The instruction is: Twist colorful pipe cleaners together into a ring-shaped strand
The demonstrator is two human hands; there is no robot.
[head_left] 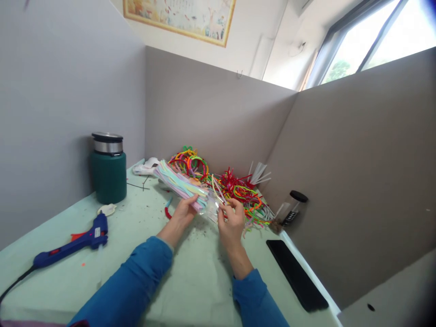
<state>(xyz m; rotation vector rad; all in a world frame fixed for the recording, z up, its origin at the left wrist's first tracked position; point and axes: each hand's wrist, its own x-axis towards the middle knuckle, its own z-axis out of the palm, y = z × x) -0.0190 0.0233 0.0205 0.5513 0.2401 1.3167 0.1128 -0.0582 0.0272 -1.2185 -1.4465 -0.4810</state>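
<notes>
A clear plastic bag of pastel pipe cleaners [179, 182] in pink, yellow, blue and lilac is tilted above the table. My left hand [185, 213] is closed round its near end, thumb on top. Close to the bag's clear mouth, my right hand [232, 222] pinches with its thumb and fingers. A couple of pale pipe cleaners [218, 188] rise from beside those fingertips; whether they lie in the pinch or just behind it is hard to see. Behind both hands spreads a tangled heap of bright pipe cleaners [235, 184].
A blue glue gun [78, 240] with its cord lies at the left, near a green thermos [108, 175]. On the right are a black flat slab [296, 274] and a clear jar with a black lid [293, 209]. Grey partitions [211, 104] enclose the table.
</notes>
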